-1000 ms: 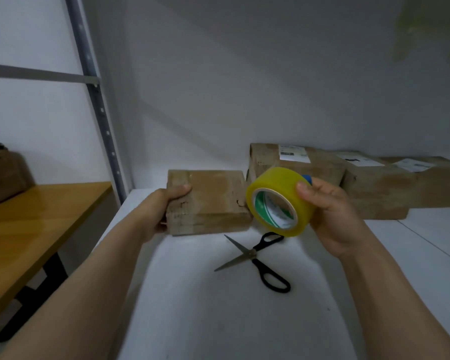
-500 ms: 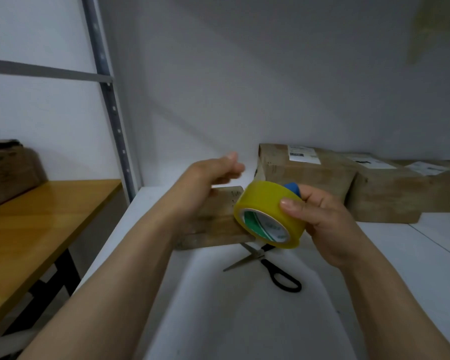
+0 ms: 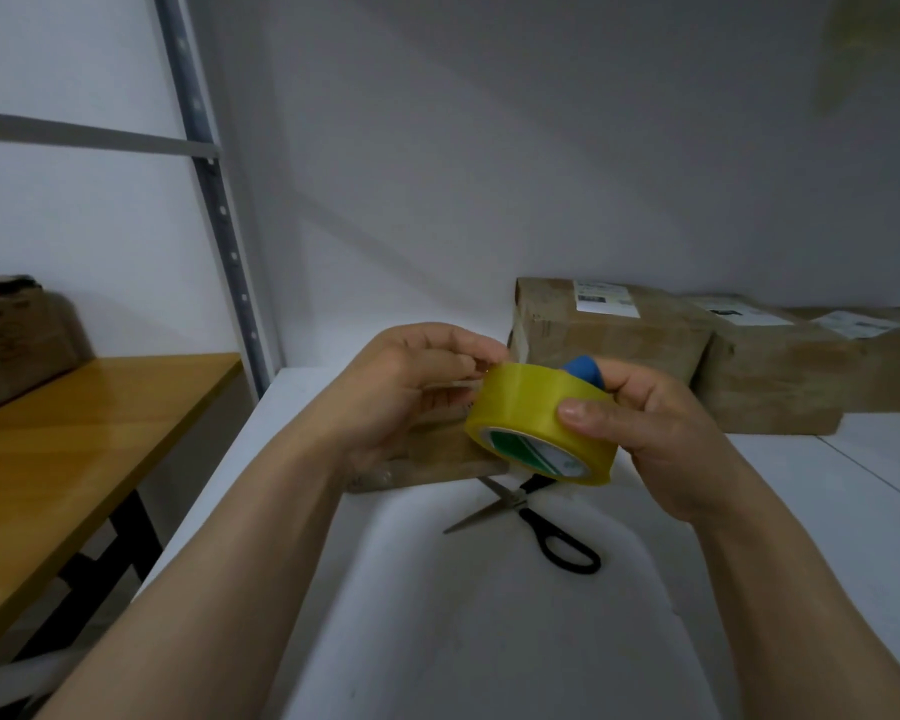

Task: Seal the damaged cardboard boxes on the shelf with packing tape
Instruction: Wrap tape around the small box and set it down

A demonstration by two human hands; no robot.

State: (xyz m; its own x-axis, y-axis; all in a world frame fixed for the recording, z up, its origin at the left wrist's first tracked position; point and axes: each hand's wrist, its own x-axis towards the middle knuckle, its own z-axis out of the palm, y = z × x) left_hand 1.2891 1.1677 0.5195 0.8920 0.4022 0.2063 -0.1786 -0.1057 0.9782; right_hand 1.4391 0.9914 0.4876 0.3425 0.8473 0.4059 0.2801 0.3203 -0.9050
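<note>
tape roll (image 3: 536,407) is yellowish and see-through with a green-white core, blue bit (image 3: 585,368) on top; right hand (image 3: 661,428) grips it; left hand (image 3: 411,387) pinches at its edge

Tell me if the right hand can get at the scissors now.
Probably yes: the scissors lie uncovered on the shelf just below, though the right hand grips the tape roll.

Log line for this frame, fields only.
right hand: holds roll | left hand: pinches roll's edge | scissors: on shelf | box: behind hands
</note>
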